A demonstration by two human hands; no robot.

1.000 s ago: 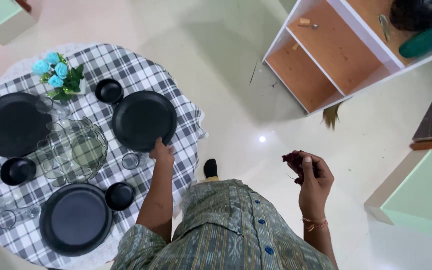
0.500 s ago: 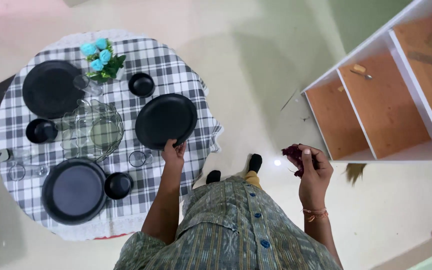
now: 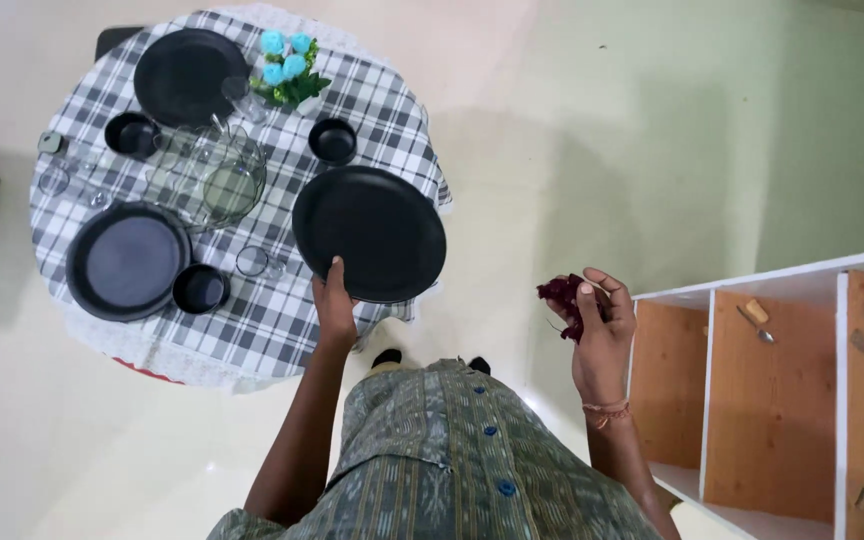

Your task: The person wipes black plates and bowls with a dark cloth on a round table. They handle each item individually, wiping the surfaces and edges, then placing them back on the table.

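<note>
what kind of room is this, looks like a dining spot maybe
Probably a home dining area: a round table with a checked cloth set with black plates, bowls and glasses, and a white wooden shelf unit on a tiled floor.

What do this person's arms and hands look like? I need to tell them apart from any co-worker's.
Both arms are bare up to short sleeves of a green patterned shirt with blue buttons down the front. The right hand has a thin orange thread band at the wrist. The left hand wears nothing visible.
</note>
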